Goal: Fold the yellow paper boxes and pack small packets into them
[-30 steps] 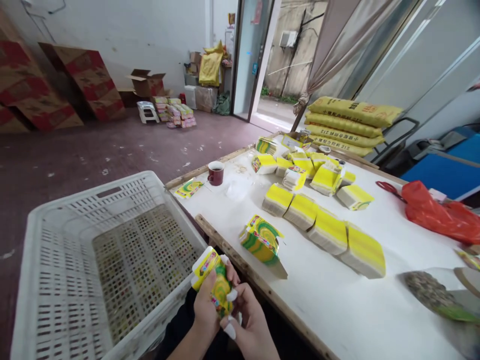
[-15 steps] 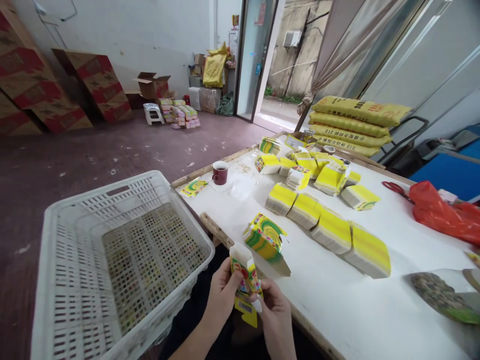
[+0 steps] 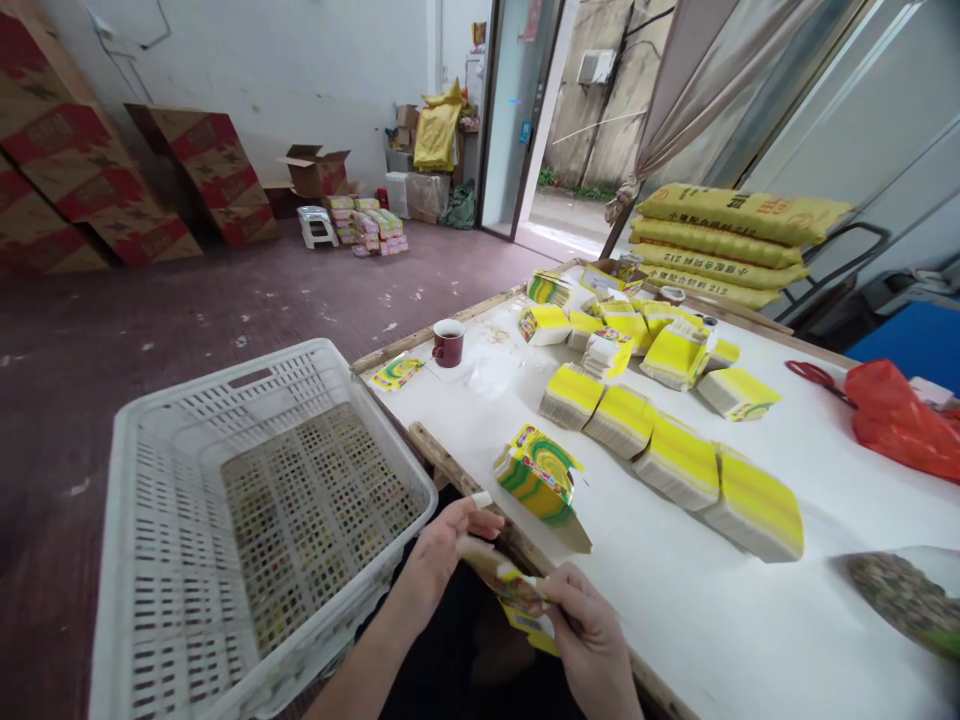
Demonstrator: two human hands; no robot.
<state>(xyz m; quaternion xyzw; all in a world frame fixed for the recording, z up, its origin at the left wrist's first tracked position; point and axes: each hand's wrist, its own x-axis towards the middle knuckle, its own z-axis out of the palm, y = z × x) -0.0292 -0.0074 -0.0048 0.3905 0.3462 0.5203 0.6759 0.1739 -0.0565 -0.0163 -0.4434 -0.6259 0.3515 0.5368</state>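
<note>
My right hand grips a small printed cardboard box, yellow with coloured print, just off the table's near edge. The box is tilted and smeared by motion, and its yellow flap hangs below. Beside the box's upper end is my left hand, fingers stretched out and apart from a firm grip; a white covering shows on one fingertip. Just past my hands, a bundle of flat yellow-and-green cartons lies on the white table.
A white plastic basket stands at my left. Yellow carton stacks line the table. A maroon mug, a red bag, red-handled scissors and a clear bag of dark pieces lie around. A wooden strip borders the near edge.
My left hand has released the box and opened its fingers. In my right hand the box has moved slightly right and down and tipped over to the left.
</note>
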